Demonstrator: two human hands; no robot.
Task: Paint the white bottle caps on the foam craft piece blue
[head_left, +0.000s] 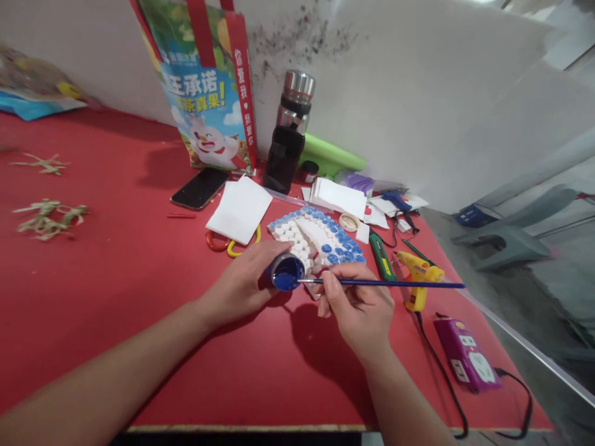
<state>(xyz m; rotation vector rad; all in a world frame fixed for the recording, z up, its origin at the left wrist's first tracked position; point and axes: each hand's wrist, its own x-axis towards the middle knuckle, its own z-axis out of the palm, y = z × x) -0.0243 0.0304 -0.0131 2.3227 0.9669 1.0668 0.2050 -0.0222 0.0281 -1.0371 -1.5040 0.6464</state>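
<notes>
My left hand (251,275) is wrapped round a small jar of blue paint (285,272), tilted so that its mouth faces me. Between the thumb and fingers of my right hand (356,303) is a thin paintbrush (400,283) with a dark blue handle. Its bristle end reaches the right side of the jar's mouth. Just behind both hands lies a fan-shaped piece (320,232) covered in small round white bumps. Many bumps along its outer edge and right side are blue, while those at left are white. My hands hide its near part.
Behind stand a tall bottle (288,133) and a printed bag (209,93). A phone (199,188), white sheets (239,207) and scissors (230,246) lie left. A green cutter (382,255), yellow glue gun (418,272) and purple power socket (467,353) with cords lie right.
</notes>
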